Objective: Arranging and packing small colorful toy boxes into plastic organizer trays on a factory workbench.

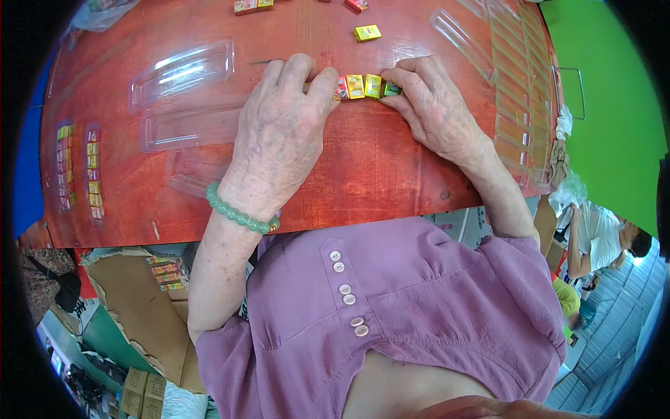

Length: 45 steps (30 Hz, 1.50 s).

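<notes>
A short row of small boxes [355,86], red, yellow and green, lies on the red tabletop between my two hands. My left hand [283,129], a green bead bracelet on its wrist, has its thumb and fingers closed at the row's left end, by a red box. At the other end, my right hand [436,108] pinches around a dark green box [392,89]. The fingers hide parts of the end boxes. Just beyond the row, a loose yellow box [366,33] sits by itself.
Clear plastic trays [183,72] lie left of my hands, and stacked ones [520,91] on the right. Two filled rows of small boxes [93,171] stand at the far left. More boxes [253,5] are at the far edge. An open carton [139,300] stands below the table; a person [600,234] is at the right.
</notes>
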### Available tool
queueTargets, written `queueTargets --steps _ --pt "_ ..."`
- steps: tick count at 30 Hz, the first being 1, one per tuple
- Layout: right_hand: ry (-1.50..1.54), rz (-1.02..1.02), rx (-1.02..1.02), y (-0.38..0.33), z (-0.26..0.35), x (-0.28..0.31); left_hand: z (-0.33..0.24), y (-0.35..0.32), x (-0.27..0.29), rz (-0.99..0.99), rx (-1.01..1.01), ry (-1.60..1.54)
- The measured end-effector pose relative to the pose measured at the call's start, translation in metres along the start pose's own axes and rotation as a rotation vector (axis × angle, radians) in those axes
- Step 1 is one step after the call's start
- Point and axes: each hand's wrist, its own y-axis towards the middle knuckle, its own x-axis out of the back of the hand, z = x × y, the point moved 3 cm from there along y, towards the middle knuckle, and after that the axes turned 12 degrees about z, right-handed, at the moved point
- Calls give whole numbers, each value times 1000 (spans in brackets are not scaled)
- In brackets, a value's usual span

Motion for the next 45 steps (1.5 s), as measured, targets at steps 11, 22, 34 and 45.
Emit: queueTargets --steps 11,22,34,45 --pt "132 18 -23 0 4 4 1 1 2 23 -11 9" --pt "186 -40 -1 4 16 2 -1 8 -1 26 -10 1" --pt "157 65 -71 5 26 7 -14 -5 -7 -73 56 53" --pt "172 -19 88 35 118 8 6 -79 65 32 125 34"
